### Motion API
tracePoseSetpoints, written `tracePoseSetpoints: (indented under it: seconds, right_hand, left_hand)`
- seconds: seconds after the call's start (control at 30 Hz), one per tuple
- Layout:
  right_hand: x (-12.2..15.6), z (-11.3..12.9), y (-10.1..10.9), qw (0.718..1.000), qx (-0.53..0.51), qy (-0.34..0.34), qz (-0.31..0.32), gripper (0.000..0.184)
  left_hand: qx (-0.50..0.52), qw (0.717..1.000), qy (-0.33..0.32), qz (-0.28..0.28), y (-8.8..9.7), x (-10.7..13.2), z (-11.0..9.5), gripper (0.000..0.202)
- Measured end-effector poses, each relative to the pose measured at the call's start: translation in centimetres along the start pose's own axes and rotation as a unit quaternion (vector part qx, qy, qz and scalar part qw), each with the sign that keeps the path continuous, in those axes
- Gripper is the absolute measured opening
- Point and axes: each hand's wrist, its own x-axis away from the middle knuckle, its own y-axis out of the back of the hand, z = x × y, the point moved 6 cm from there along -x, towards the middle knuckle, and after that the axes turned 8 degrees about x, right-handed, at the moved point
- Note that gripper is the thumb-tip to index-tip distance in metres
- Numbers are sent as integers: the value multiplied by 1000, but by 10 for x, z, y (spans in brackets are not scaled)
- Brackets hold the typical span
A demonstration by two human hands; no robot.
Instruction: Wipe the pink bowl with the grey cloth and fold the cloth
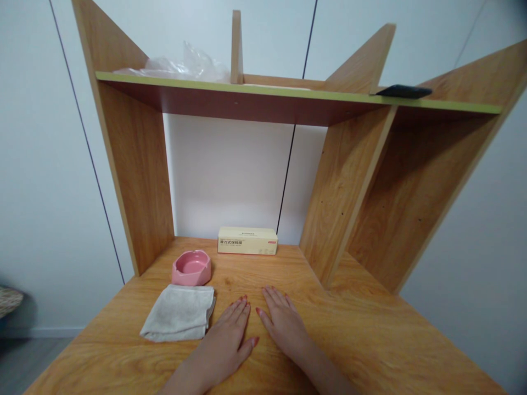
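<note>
Flat on the wooden desk point(370, 340) lies my left hand point(228, 340), fingers stretched forward and thumb out to the side, holding nothing. My right hand point(284, 323) rests palm down beside it, also with nothing in it. A folded grey cloth point(179, 312) is just left of my left hand. Behind the cloth stands a pink angular ashtray point(191, 269) with notches in its rim. Farther back, beyond both hands, a long cream box point(247, 241) with printed characters sits near the wall.
A wooden shelf point(280, 94) with a yellow-green edge spans above the desk. Clear plastic wrapping point(185, 65) and a dark flat object point(404, 91) lie on it. Upright panels point(346, 192) divide the space at the right, and a side panel point(135, 181) stands at the left.
</note>
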Motion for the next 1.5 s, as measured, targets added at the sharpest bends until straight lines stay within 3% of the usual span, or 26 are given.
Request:
tracePoseSetpoints:
  seconds: [1.5]
  right_hand:
    - [0, 1, 0, 1000, 2, 1, -5, 56]
  left_hand:
    - [-7, 1000, 9, 15, -2, -1, 1, 58]
